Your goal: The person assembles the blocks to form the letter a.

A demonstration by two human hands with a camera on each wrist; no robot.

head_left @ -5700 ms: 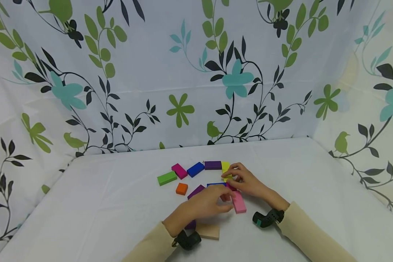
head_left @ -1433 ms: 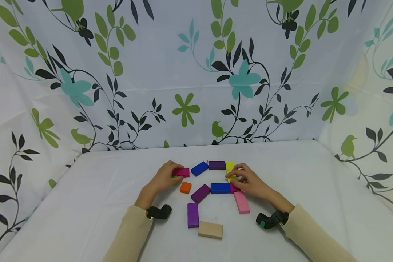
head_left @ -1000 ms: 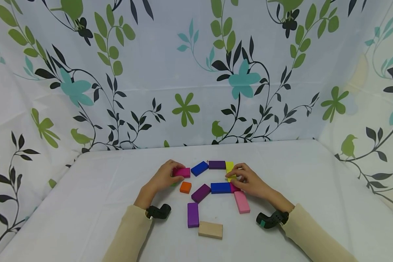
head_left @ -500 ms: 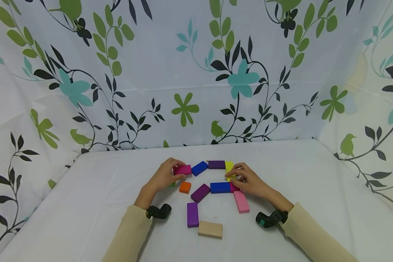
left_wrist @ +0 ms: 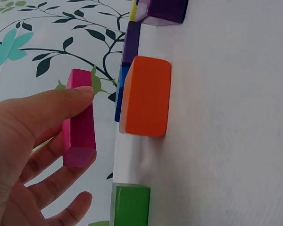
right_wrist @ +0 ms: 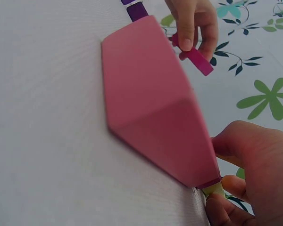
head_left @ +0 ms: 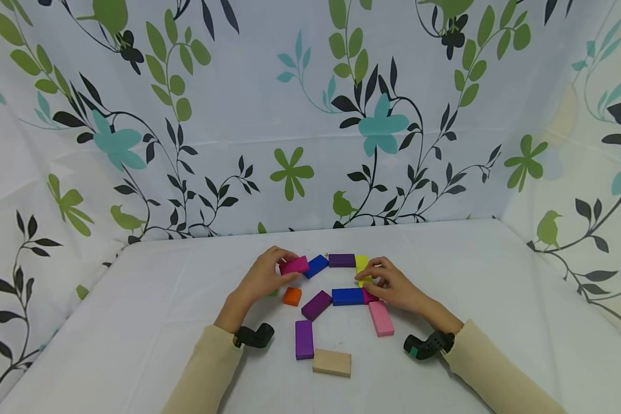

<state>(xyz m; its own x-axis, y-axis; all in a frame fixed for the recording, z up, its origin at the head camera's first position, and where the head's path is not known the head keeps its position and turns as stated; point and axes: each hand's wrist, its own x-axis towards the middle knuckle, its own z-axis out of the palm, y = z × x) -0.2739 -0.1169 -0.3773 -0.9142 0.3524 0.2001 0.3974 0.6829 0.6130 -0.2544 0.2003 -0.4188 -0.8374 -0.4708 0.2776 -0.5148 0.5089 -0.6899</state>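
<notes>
In the head view, my left hand [head_left: 261, 276] pinches a magenta block [head_left: 294, 265] between thumb and fingers, its right end at the slanted blue block [head_left: 317, 265]. The left wrist view shows the thumb across this magenta block [left_wrist: 80, 127], held above the table. My right hand [head_left: 398, 287] bends over the yellow block [head_left: 361, 261] with fingertips on its lower part. A second magenta block [head_left: 369, 295] lies partly hidden under that hand. Beside the left hand are an orange block [head_left: 292, 296] and a mostly covered green block [head_left: 274, 292].
A dark purple block [head_left: 341, 260] joins the yellow one at the back. A long blue block [head_left: 347, 296], a plum block [head_left: 317, 305], a violet block [head_left: 304, 339], a wooden block [head_left: 332, 363] and a pink block [head_left: 381, 318] lie nearer on the white table [head_left: 186, 322].
From over the pink block, my left hand has gone to the magenta block, taken it, turned it and slid it rightward to the blue one. The right hand keeps its place.
</notes>
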